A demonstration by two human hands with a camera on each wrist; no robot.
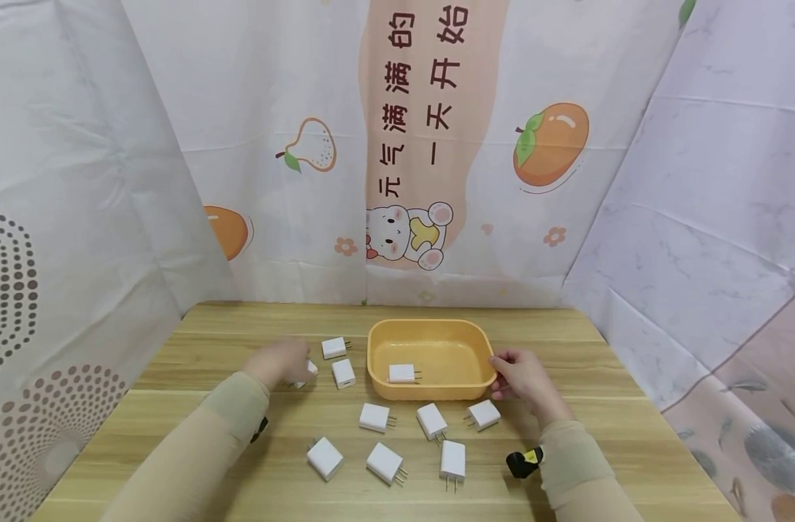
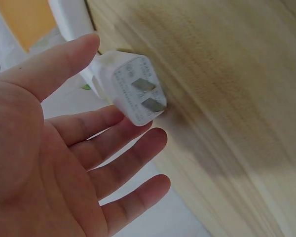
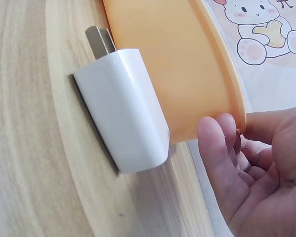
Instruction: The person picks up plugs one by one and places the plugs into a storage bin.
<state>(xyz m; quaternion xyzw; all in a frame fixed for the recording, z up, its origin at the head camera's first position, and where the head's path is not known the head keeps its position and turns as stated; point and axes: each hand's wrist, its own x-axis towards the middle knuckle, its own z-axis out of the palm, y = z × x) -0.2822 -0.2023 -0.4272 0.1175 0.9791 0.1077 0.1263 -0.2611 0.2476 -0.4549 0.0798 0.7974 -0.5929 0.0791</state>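
Note:
My left hand [image 1: 298, 365] is at the left of the wooden table [image 1: 632, 435], blurred. In the left wrist view this left hand [image 2: 111, 81] pinches a white charger plug [image 2: 133, 89] between thumb and forefinger, its two prongs facing the camera and the other fingers straight. My right hand [image 1: 504, 373] grips the right rim of an orange tray [image 1: 430, 324], thumb on the outer wall [image 3: 187, 64] and fingers curled over the edge. One white plug [image 1: 402, 373] lies inside the tray. Another plug [image 3: 123, 118] lies on the table beside the tray and that hand.
Several more white plugs lie on the table, two left of the tray [image 1: 334, 348] and the rest in front of it [image 1: 375, 417]. Printed curtains close in the back and both sides. A black wrist device [image 1: 524, 462] shows on the right sleeve.

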